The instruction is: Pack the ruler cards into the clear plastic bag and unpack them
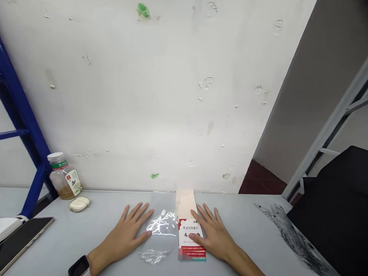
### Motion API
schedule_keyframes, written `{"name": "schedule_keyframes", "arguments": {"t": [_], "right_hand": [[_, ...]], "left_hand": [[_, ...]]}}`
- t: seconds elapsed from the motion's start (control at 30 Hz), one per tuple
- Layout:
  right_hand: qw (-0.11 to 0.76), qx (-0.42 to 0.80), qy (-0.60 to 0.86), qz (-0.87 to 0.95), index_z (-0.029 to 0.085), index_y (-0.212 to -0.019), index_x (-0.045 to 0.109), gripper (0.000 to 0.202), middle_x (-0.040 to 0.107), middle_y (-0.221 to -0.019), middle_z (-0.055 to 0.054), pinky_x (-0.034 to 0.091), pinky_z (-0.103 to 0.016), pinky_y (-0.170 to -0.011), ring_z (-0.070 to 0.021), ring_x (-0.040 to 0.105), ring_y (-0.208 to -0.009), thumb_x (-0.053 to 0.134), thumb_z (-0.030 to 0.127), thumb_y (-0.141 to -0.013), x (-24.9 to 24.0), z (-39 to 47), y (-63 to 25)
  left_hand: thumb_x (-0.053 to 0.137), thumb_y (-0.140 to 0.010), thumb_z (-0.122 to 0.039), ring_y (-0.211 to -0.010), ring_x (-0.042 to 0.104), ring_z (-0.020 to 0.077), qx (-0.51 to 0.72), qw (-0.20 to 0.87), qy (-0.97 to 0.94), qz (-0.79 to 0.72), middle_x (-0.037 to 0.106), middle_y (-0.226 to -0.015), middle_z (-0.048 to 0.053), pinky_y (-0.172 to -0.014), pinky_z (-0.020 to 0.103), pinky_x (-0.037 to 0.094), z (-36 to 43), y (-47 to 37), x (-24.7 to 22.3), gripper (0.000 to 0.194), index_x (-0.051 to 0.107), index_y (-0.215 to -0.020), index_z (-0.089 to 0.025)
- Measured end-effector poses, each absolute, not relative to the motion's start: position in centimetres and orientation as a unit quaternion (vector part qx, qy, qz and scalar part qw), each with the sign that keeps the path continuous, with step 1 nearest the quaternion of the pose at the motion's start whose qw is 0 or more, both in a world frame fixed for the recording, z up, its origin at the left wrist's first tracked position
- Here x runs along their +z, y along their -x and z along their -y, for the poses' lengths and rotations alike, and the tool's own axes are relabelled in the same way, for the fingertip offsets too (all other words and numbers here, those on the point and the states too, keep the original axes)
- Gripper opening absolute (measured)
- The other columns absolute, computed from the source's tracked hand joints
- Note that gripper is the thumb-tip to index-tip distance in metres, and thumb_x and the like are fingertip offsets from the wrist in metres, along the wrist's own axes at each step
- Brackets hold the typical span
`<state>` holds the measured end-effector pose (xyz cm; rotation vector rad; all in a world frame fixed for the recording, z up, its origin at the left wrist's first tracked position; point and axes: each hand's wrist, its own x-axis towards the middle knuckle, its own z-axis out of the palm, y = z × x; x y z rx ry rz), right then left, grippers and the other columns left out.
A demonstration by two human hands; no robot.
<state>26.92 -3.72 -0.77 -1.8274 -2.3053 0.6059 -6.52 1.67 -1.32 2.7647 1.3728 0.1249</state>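
Fingers (134, 211) spread apart, the left hand (125, 236) lay left of the printed packet (186, 227), thumb touching the clear bag (160, 240) between them. The right hand (218, 237), fingers also apart, rested over the printed packet's right edge.

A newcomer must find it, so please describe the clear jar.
Find the grey desk's rear left corner, beside the blue metal frame. A clear plastic jar with a white lid stands there. Unlike the low cream oval object beside it, it is tall, labelled and holds something brown.
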Motion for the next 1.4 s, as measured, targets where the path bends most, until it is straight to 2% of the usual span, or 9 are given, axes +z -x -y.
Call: {"name": "schedule_keyframes", "arguments": {"t": [0.6,1.03,1.4], "right_hand": [[0.076,0.201,0.608,0.764,0.035,-0.152,0.018,0.077,0.007,-0.162,0.006,-0.005,-0.055,-0.120,-0.0287,-0.002,-0.149,0.029,0.074,-0.087,-0.96,3.69,-26.93],[0.072,0.194,0.611,0.764,0.038,-0.152,0.016,0.075,0.007,-0.161,0.008,-0.004,-0.055,-0.120,-0.0275,-0.003,-0.149,0.029,0.074,-0.087,-1.17,3.68,-26.92],[0.075,0.200,0.613,0.761,0.036,-0.152,0.018,0.078,0.008,-0.161,0.007,-0.004,-0.055,-0.120,-0.0265,-0.002,-0.149,0.029,0.076,-0.085,-1.04,3.67,-26.87]], "left_hand": [[0.030,-0.097,-0.061,-0.144,0.025,0.0314,0.050,0.003,-0.902,-0.430,0.023,-0.159,-0.002,-0.115,0.057,0.016,-1.83,6.84,-1.84,0.060,0.017,-0.151,-0.041],[0.033,-0.097,-0.060,-0.143,0.027,0.0313,0.059,-0.003,-0.903,-0.426,0.026,-0.158,-0.001,-0.115,0.058,0.018,-1.82,6.82,-1.75,0.059,0.020,-0.151,-0.040],[0.035,-0.096,-0.060,-0.145,0.023,0.0319,0.050,0.020,-0.898,-0.438,0.022,-0.159,0.000,-0.114,0.062,0.016,-1.75,6.66,-1.67,0.060,0.019,-0.151,-0.040]]}}
